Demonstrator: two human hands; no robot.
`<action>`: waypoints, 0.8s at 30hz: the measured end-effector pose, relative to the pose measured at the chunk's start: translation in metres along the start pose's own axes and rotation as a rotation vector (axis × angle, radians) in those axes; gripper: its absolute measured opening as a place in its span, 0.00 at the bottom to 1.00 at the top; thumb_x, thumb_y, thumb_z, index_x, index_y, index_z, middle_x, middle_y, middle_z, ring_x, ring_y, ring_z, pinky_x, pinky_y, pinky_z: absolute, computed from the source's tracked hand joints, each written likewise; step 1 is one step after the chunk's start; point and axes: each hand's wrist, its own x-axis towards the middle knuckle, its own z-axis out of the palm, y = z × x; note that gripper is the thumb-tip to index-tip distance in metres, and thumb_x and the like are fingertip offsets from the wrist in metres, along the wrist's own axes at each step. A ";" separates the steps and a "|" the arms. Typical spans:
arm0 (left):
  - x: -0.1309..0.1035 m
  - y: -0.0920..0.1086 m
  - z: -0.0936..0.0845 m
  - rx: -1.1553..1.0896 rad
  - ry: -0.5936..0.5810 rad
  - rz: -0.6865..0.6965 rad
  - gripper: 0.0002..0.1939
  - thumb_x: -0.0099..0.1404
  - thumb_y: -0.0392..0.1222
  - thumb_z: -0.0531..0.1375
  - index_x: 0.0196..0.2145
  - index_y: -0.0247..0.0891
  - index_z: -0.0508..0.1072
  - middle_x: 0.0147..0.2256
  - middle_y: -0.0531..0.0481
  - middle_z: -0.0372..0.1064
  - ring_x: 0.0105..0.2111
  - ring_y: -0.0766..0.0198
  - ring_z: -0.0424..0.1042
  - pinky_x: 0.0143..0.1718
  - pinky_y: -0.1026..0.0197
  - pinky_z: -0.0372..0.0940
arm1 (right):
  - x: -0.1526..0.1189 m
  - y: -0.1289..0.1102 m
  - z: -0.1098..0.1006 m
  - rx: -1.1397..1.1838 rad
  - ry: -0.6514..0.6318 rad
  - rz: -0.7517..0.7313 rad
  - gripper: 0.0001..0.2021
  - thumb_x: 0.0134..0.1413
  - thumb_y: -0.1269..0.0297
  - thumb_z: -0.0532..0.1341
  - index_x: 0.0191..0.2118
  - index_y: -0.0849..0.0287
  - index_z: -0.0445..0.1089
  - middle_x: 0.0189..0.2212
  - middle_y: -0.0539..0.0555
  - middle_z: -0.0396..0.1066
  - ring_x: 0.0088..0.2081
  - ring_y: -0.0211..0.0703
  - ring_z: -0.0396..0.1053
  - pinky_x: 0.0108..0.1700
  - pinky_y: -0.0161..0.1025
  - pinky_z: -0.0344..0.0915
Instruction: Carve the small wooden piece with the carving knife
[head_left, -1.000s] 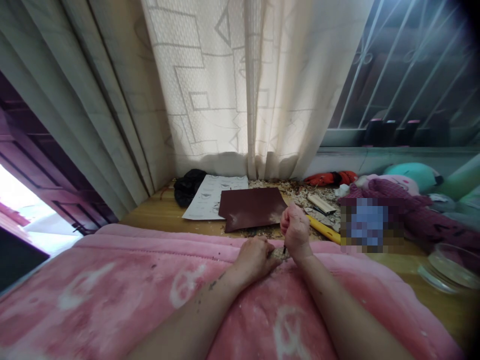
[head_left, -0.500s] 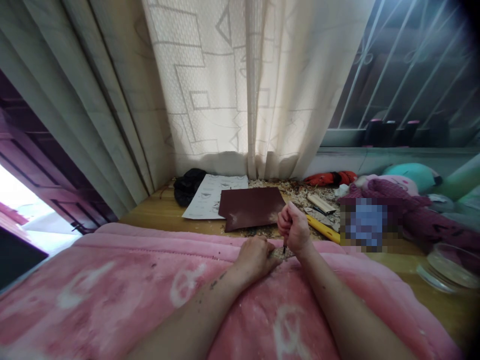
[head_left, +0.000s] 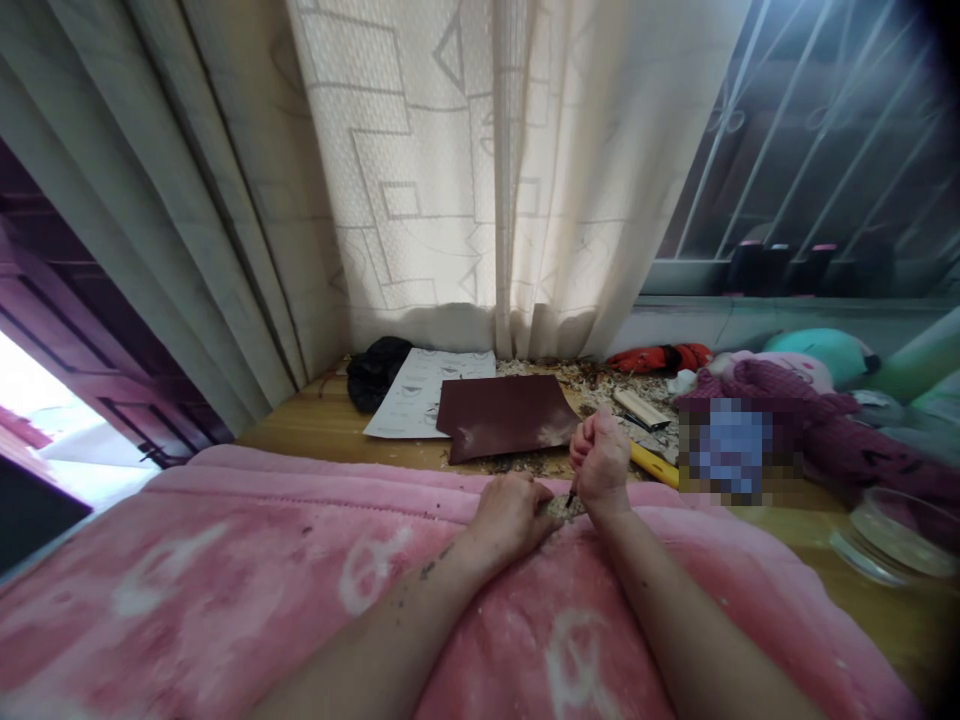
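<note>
My left hand [head_left: 511, 515] is bent over a small rough, beige piece [head_left: 559, 507] at the blanket's far edge, pressing it with fingers and thumb. My right hand [head_left: 601, 462] makes a fist around a thin tool; only its dark tip [head_left: 572, 496] shows below the fist, pointing down at the beige piece. The tool's kind is hidden in the fist. Both forearms rest over a pink fleece blanket [head_left: 300, 590]. Just beyond the hands lies a dark maroon sheet [head_left: 506, 412], and right of my fist a yellow bar-shaped thing [head_left: 654, 463] is partly covered.
White printed paper [head_left: 420, 385] and a black plastic bag [head_left: 377, 372] lie left on the wooden surface [head_left: 292, 427]. Shavings, a beige block [head_left: 641, 408] and a red bundle [head_left: 660, 358] lie behind. Plush toys [head_left: 814, 355] and a glass bowl [head_left: 896, 535] stand right.
My right fist has moved slightly to the right and tilted, taking the tool tip a little up and right over the piece. My left hand keeps its place.
</note>
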 end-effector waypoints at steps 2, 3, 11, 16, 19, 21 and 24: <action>0.000 0.000 0.000 0.008 -0.006 0.001 0.11 0.56 0.49 0.57 0.31 0.40 0.75 0.29 0.50 0.66 0.29 0.63 0.65 0.29 0.65 0.55 | 0.000 -0.002 0.001 0.009 -0.040 0.033 0.20 0.50 0.49 0.53 0.19 0.56 0.48 0.11 0.41 0.43 0.12 0.29 0.38 0.12 0.29 0.36; 0.001 0.000 -0.001 0.012 -0.012 0.002 0.11 0.56 0.49 0.57 0.31 0.40 0.75 0.29 0.50 0.66 0.29 0.63 0.65 0.29 0.65 0.55 | 0.000 -0.003 0.001 0.021 -0.066 0.063 0.21 0.50 0.49 0.54 0.18 0.56 0.48 0.10 0.41 0.42 0.12 0.29 0.37 0.12 0.29 0.36; 0.001 0.003 -0.004 0.006 -0.037 -0.009 0.12 0.56 0.50 0.57 0.29 0.40 0.75 0.28 0.50 0.65 0.29 0.63 0.65 0.29 0.65 0.55 | 0.003 -0.009 0.002 0.112 -0.332 0.290 0.21 0.50 0.52 0.54 0.16 0.57 0.48 0.10 0.41 0.40 0.12 0.28 0.33 0.12 0.26 0.33; 0.001 0.003 -0.004 0.008 -0.041 -0.007 0.13 0.56 0.51 0.56 0.27 0.39 0.74 0.27 0.49 0.65 0.27 0.64 0.64 0.28 0.65 0.54 | 0.004 -0.007 0.003 0.114 -0.415 0.327 0.21 0.50 0.53 0.55 0.16 0.58 0.47 0.10 0.40 0.39 0.12 0.27 0.33 0.12 0.26 0.33; 0.001 0.002 -0.003 0.019 -0.033 -0.004 0.14 0.57 0.51 0.55 0.28 0.40 0.75 0.27 0.49 0.65 0.27 0.63 0.63 0.28 0.65 0.54 | 0.006 -0.006 0.002 0.110 -0.355 0.295 0.21 0.49 0.50 0.55 0.17 0.57 0.47 0.10 0.40 0.39 0.12 0.27 0.33 0.12 0.26 0.33; 0.001 0.002 -0.002 0.020 -0.030 0.002 0.13 0.56 0.50 0.56 0.28 0.40 0.75 0.28 0.49 0.65 0.28 0.63 0.64 0.28 0.65 0.53 | 0.006 -0.006 0.002 0.104 -0.271 0.271 0.22 0.49 0.49 0.54 0.17 0.57 0.47 0.09 0.40 0.40 0.12 0.28 0.34 0.11 0.27 0.33; 0.001 0.002 -0.002 0.009 -0.031 0.003 0.11 0.56 0.49 0.57 0.29 0.41 0.75 0.28 0.50 0.65 0.28 0.64 0.64 0.28 0.65 0.54 | 0.005 -0.004 0.001 0.064 -0.111 0.181 0.22 0.49 0.47 0.54 0.18 0.56 0.46 0.10 0.40 0.40 0.11 0.28 0.35 0.11 0.28 0.34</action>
